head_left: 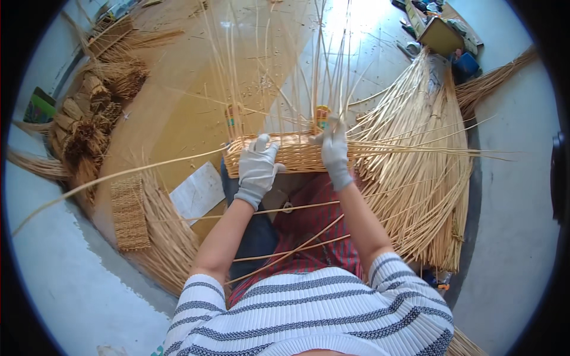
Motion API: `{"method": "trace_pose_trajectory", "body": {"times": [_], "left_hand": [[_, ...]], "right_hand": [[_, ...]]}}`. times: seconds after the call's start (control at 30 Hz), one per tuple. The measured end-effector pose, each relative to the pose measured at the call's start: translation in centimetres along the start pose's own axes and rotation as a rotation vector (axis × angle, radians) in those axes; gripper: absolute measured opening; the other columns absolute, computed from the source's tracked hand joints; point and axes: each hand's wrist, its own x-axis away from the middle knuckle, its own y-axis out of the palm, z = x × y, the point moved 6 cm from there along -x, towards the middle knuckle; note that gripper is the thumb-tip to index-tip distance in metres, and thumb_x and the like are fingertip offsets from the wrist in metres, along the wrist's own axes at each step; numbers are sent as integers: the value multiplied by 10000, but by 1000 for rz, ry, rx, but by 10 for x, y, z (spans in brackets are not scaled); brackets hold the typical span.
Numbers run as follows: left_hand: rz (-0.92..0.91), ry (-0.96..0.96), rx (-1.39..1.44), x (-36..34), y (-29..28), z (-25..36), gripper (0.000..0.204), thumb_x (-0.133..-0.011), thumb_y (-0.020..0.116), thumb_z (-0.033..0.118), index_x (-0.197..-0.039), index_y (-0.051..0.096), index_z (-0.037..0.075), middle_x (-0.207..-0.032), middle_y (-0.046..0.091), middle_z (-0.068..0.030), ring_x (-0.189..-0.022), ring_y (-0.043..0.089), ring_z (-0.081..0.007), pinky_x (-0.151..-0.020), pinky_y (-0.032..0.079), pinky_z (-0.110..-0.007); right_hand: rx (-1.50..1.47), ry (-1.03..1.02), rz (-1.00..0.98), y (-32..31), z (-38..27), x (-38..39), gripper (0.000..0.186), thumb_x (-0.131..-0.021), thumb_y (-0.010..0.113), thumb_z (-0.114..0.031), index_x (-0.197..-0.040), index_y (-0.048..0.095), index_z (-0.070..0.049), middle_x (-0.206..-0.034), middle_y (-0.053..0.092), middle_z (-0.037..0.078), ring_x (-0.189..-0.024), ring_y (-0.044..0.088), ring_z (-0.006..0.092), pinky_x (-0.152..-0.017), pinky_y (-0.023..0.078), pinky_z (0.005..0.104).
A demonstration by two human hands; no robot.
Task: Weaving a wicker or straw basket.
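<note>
head view | left hand (257, 169) clamped on woven basket (291, 153) rim | right hand (333, 151) seemingly pinching stakes (332, 77)

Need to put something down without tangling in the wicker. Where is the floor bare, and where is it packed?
Bare grey floor lies far right, beyond the fanned wicker bundle, and lower left, below the small woven mat. The tan board ahead-left is only lightly strewn. Crowded: around the half-woven basket under the left hand and right hand, and the bundled heap at left.
</note>
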Motion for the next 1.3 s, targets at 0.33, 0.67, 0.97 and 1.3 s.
{"method": "trace_pose_trajectory", "body": {"times": [0.33,0.67,0.97,1.3], "left_hand": [[-318,-117,62,-27,35,62,772,-760,820,377,-1456,512,251,-1134,575,-156,-846,682,-300,-726,533,-432],[-393,-32,165,-81,70,149,575,-866,728,309,-1410,562,225,-1133,589,-174,-907,675,-315,-743,535,-448],[129,-115,870,-25,16,78,287,-828,760,106,-1100,668,120,-1047,632,-95,-946,639,-281,-857,517,-375],[301,-530,1107,64,23,-121,413,-914,752,192,-1261,588,41,-1173,656,-74,-1067,623,-165,-941,503,-301]], "right_hand": [[96,-337,124,-49,-63,-39,683,-939,548,40,-1548,272,-98,-1016,639,131,-768,649,159,-685,575,308],[1469,-45,181,-128,-47,-39,602,-858,721,-344,-1382,539,-109,-1003,737,154,-962,701,342,-835,541,446],[1048,-188,362,-118,-49,-18,309,-961,600,-234,-1241,662,-119,-972,745,152,-884,723,304,-794,557,413],[383,-766,-687,221,-105,102,456,-859,699,-178,-1306,612,-152,-1150,673,143,-1092,619,349,-976,476,432]]}}
